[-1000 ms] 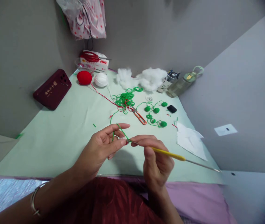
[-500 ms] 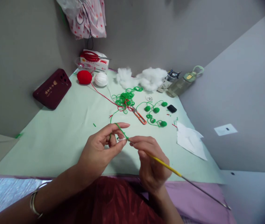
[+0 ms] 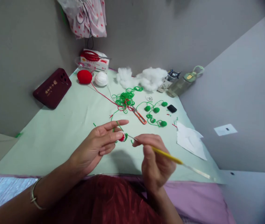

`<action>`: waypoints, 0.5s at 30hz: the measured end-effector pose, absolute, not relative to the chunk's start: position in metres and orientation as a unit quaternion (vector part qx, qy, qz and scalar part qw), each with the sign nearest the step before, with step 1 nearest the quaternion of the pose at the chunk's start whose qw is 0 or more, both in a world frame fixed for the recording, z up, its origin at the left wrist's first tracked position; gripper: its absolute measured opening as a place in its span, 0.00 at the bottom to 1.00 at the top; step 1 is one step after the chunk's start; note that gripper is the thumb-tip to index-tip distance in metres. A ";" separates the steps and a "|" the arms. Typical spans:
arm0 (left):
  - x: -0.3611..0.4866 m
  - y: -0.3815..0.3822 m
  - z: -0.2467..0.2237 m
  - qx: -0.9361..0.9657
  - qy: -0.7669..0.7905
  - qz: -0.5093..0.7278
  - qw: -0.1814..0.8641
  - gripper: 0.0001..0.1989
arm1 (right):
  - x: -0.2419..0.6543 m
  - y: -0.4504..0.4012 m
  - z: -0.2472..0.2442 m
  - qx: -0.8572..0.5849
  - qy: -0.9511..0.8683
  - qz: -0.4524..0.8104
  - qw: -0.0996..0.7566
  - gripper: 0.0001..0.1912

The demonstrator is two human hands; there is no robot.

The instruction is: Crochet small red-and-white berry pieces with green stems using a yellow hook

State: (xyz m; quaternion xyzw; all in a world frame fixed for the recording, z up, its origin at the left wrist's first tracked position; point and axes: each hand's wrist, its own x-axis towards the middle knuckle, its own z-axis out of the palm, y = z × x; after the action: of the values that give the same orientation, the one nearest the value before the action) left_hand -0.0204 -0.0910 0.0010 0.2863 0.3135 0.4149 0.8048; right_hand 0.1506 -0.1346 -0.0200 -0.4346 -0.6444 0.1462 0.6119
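- Crochet piece (image 3: pixel 123 137), small and coloured red, white and green, is in front of you, raised above the tabletop (image 3: pixel 64 143), at the fingertips of your left hand (image 3: pixel 97 144).
- Your left hand is the nearer one: its thumb presses the piece from your side, against fingers which are partly hidden behind.
- The index finger of this same hand is stretched out, and a green strand (image 3: pixel 120 126) passes over it, then goes down toward the green edge of the piece.
- Your right hand (image 3: pixel 158 158) pinches the crochet hook (image 3: pixel 166 154) by its yellow handle, with the thumb on one side and the fingers on the other.
- The long axis of the hook runs slantwise, from the piece at upper left down to the right, beyond your right hand; its far end is blurred.
- Seen from your right grip, the piece lies to the left and a little farther away, and the green edge is the side turned to the hook.
- The thin tip reaches that edge or stands just beside it; I cannot tell if it sits inside a stitch.
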 end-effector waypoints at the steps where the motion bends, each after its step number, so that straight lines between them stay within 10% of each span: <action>1: -0.021 -0.090 0.001 0.292 0.313 0.423 0.798 0.19 | 0.151 -0.133 -0.016 -0.430 -0.618 0.190 0.631 0.12; 15: -0.010 -0.094 -0.004 0.259 0.291 0.420 0.820 0.18 | 0.145 -0.131 -0.026 -0.447 -0.694 0.027 0.564 0.18</action>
State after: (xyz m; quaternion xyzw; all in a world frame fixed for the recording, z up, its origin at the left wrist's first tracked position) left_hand -0.0100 -0.0942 -0.0042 0.2586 0.2909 0.4202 0.8198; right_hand 0.1452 -0.1313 -0.0257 -0.4470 -0.6942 0.0269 0.5636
